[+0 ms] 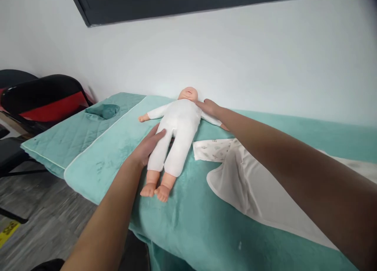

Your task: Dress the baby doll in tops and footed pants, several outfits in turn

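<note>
A baby doll (184,118) with a white cloth body lies face up on the teal bed cover, head toward the wall and bare feet toward me. Its arms spread out to both sides. My left hand (149,145) grips the doll at the hip and thigh on the left, thumb over the white cloth, other fingers partly hidden beneath. At the doll's neck and shoulder on the right, my right hand (208,107) takes hold, its fingertips partly out of sight behind the doll. Beside the doll, a white baby garment (259,184) with a printed sleeve is spread out, partly covered by my right forearm.
The teal massage bed (206,227) stands against a white wall (235,59). A quilted section with a face hole (103,111) is at its left end. Black and red chairs (50,102) stand further left. A dark frame (176,2) crosses the wall above.
</note>
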`<action>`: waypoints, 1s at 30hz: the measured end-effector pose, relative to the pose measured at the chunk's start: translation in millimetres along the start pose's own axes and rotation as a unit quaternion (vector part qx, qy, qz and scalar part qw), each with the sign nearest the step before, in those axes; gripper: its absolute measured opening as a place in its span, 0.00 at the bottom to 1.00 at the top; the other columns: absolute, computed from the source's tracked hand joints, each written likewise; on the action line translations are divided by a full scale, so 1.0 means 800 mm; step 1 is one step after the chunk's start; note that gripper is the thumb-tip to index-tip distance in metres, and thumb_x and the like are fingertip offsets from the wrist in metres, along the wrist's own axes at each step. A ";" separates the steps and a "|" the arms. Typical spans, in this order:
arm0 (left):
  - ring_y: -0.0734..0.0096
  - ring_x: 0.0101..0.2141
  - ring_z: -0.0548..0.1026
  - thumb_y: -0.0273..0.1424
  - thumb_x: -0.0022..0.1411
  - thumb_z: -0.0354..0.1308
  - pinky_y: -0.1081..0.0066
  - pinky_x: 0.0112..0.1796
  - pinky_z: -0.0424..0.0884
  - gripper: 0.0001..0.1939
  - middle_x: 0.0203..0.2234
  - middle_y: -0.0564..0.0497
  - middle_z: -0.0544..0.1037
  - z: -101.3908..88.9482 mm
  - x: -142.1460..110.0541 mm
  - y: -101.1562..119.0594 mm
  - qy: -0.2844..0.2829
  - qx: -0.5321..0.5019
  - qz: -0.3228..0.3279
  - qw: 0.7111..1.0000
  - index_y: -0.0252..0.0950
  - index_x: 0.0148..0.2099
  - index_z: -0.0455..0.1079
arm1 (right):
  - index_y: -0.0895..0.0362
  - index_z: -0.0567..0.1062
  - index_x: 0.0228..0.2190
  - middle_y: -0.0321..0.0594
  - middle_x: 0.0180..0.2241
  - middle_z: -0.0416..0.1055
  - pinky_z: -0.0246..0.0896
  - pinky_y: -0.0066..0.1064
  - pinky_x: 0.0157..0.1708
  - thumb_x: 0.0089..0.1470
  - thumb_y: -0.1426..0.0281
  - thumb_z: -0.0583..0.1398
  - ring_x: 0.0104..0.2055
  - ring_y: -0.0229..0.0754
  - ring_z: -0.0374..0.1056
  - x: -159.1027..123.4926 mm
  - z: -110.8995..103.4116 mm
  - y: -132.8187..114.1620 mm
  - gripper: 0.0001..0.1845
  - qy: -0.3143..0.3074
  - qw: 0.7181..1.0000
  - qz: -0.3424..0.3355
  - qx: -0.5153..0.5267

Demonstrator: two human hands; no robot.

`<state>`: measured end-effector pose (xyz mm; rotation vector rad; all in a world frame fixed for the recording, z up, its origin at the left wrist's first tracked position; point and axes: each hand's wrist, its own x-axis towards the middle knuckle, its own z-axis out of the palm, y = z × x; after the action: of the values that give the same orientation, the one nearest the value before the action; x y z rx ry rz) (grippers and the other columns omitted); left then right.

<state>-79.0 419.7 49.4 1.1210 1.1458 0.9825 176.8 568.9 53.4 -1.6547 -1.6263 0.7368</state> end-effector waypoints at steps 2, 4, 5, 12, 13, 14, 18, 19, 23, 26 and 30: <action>0.52 0.45 0.80 0.40 0.68 0.55 0.53 0.46 0.77 0.28 0.46 0.40 0.80 0.002 0.008 0.004 -0.030 -0.083 -0.027 0.996 0.35 0.66 0.61 | 0.60 0.76 0.47 0.57 0.51 0.76 0.68 0.44 0.50 0.47 0.41 0.63 0.54 0.62 0.71 0.013 -0.001 -0.011 0.39 -0.066 0.997 0.030 0.008; 0.52 0.43 0.80 0.39 0.69 0.53 0.55 0.43 0.78 0.25 0.41 0.40 0.82 0.005 0.013 0.008 -0.019 -0.124 -0.060 0.990 0.30 0.63 0.64 | 0.58 0.77 0.45 0.55 0.49 0.77 0.69 0.43 0.48 0.49 0.44 0.64 0.51 0.59 0.72 0.020 -0.001 -0.021 0.34 -0.124 0.991 0.041 0.029; 0.52 0.42 0.81 0.39 0.70 0.52 0.55 0.42 0.79 0.25 0.40 0.40 0.82 0.007 0.013 0.010 -0.009 -0.135 -0.072 0.988 0.29 0.62 0.65 | 0.58 0.77 0.44 0.54 0.48 0.77 0.69 0.42 0.48 0.49 0.45 0.65 0.50 0.58 0.73 0.022 -0.001 -0.024 0.32 -0.143 0.988 0.041 0.042; 0.56 0.38 0.81 0.35 0.67 0.57 0.53 0.44 0.79 0.23 0.38 0.44 0.82 0.036 -0.023 0.011 -0.010 -0.191 -0.023 0.981 0.30 0.60 0.66 | 0.61 0.78 0.45 0.52 0.47 0.78 0.68 0.38 0.50 0.53 0.55 0.67 0.49 0.52 0.74 -0.013 -0.048 -0.035 0.25 -0.140 0.986 0.036 0.084; 0.57 0.39 0.81 0.35 0.66 0.58 0.54 0.45 0.79 0.23 0.38 0.44 0.82 0.049 -0.030 0.009 -0.020 -0.201 -0.005 0.979 0.32 0.60 0.66 | 0.61 0.78 0.46 0.52 0.47 0.78 0.69 0.39 0.50 0.53 0.55 0.66 0.48 0.51 0.74 -0.024 -0.066 -0.034 0.25 -0.144 0.985 0.037 0.089; 0.57 0.40 0.81 0.34 0.64 0.60 0.55 0.45 0.79 0.24 0.39 0.45 0.82 0.066 -0.038 0.006 -0.035 -0.209 0.012 0.977 0.33 0.61 0.66 | 0.60 0.78 0.46 0.51 0.47 0.78 0.69 0.39 0.50 0.54 0.55 0.66 0.48 0.51 0.74 -0.035 -0.086 -0.032 0.25 -0.150 0.984 0.037 0.092; 0.57 0.39 0.82 0.33 0.59 0.65 0.55 0.43 0.81 0.31 0.43 0.45 0.82 0.158 -0.075 -0.008 -0.076 -0.242 0.039 0.966 0.38 0.63 0.63 | 0.57 0.78 0.48 0.47 0.52 0.77 0.70 0.40 0.50 0.53 0.47 0.64 0.51 0.54 0.74 -0.094 -0.176 -0.011 0.30 -0.173 0.982 0.012 0.073; 0.57 0.39 0.82 0.33 0.58 0.65 0.55 0.42 0.81 0.32 0.45 0.44 0.81 0.184 -0.085 -0.012 -0.081 -0.250 0.033 0.964 0.39 0.64 0.63 | 0.55 0.79 0.48 0.46 0.53 0.76 0.70 0.40 0.51 0.53 0.45 0.64 0.52 0.54 0.73 -0.111 -0.197 -0.001 0.31 -0.176 0.982 0.004 0.061; 0.57 0.41 0.82 0.34 0.58 0.66 0.58 0.43 0.81 0.34 0.54 0.41 0.77 0.280 -0.124 -0.037 -0.102 -0.269 0.001 0.958 0.43 0.65 0.61 | 0.51 0.78 0.51 0.41 0.56 0.74 0.66 0.39 0.56 0.56 0.45 0.60 0.56 0.53 0.71 -0.181 -0.263 0.050 0.30 -0.157 0.987 -0.019 0.001; 0.57 0.43 0.81 0.34 0.59 0.65 0.57 0.43 0.81 0.35 0.55 0.45 0.77 0.334 -0.148 -0.060 -0.129 -0.247 -0.021 0.960 0.48 0.66 0.59 | 0.50 0.77 0.53 0.41 0.56 0.74 0.65 0.41 0.57 0.59 0.46 0.56 0.56 0.54 0.71 -0.228 -0.292 0.097 0.29 -0.112 0.992 -0.023 -0.043; 0.58 0.50 0.79 0.36 0.60 0.64 0.61 0.48 0.78 0.34 0.56 0.48 0.76 0.368 -0.167 -0.082 -0.140 -0.193 -0.011 0.971 0.49 0.66 0.59 | 0.49 0.74 0.55 0.43 0.58 0.72 0.67 0.46 0.54 0.61 0.46 0.51 0.57 0.59 0.70 -0.267 -0.307 0.140 0.30 -0.042 0.992 -0.005 -0.123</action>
<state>191.8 232.9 23.6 0.8942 0.6998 0.9455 428.6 337.8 95.9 -1.8056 -1.8437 0.6286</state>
